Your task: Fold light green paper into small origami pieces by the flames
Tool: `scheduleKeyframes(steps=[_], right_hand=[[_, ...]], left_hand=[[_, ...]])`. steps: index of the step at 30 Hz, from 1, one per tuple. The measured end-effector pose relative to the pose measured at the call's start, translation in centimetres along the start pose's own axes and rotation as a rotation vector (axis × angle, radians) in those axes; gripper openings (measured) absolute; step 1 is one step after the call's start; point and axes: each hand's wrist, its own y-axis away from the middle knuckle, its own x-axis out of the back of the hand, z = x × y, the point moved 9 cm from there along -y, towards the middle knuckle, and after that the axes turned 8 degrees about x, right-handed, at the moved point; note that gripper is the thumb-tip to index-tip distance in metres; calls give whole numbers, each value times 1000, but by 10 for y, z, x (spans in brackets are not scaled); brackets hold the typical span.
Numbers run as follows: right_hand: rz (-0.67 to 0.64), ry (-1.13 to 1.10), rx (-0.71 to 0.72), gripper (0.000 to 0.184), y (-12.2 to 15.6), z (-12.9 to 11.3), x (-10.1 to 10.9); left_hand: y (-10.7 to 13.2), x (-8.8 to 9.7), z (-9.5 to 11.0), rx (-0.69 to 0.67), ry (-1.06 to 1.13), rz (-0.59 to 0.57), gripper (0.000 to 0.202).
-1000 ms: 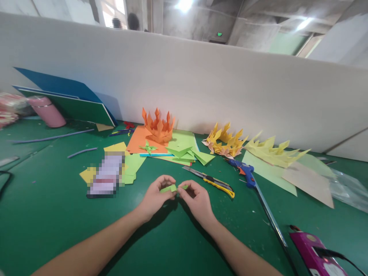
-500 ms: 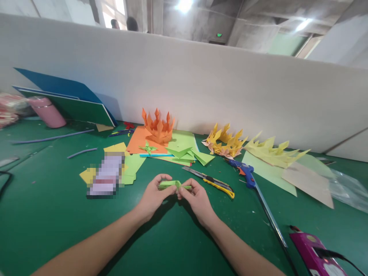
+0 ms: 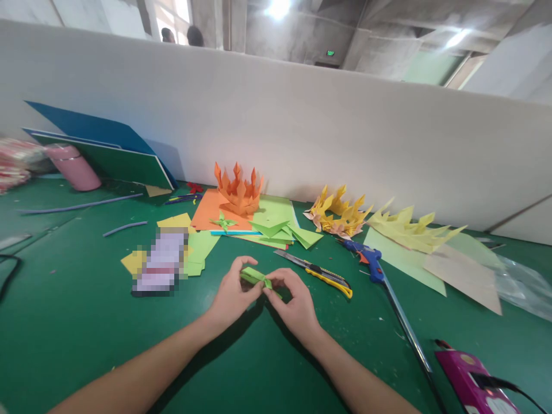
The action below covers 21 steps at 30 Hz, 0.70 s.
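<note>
The person's left hand [image 3: 230,292] and right hand [image 3: 294,296] meet just above the green table [image 3: 241,368], fingertips nearly touching, with a small piece of folded green paper [image 3: 250,275] pinched between thumb and fingers on both sides. The left hand has the longer, strip-like part of it, slanting down toward the right hand, whose thumb and forefinger close on the narrow middle; a green tip pokes out under the right fingers, and the exact folds there are hidden. Just beyond the grip and to its right lies a utility knife [image 3: 328,278] with a yellow handle, its blade out and pointing back to the left. Farther right is a blue glue gun [image 3: 371,259]. Straight ahead of the grip, loose green paper pieces [image 3: 276,230] overlap on stacked sheets, and a small green paper star [image 3: 223,222] lies beside them to the left, in front of an orange paper crown [image 3: 241,195]. A yellow paper crown [image 3: 340,215] sits ahead and to the right, with a pale yellow spiked strip [image 3: 409,229] beyond it. To the left of the grip a pixelated pale purple oblong [image 3: 161,259] rests partly over yellow and green paper. Well apart at far left, a pink bottle [image 3: 77,169] leans before a dark green board [image 3: 121,167].
</note>
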Motion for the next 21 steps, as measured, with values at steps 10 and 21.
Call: scheduleKeyframes(steps=[10,21], right_hand=[[8,-114,-98,8,4,10,-4],[-30,-120,-133,7,3,10,-7]], left_hand=[[2,-4,-4,167,238,-34,50],[1,-6,-12,195,217,-14,44]])
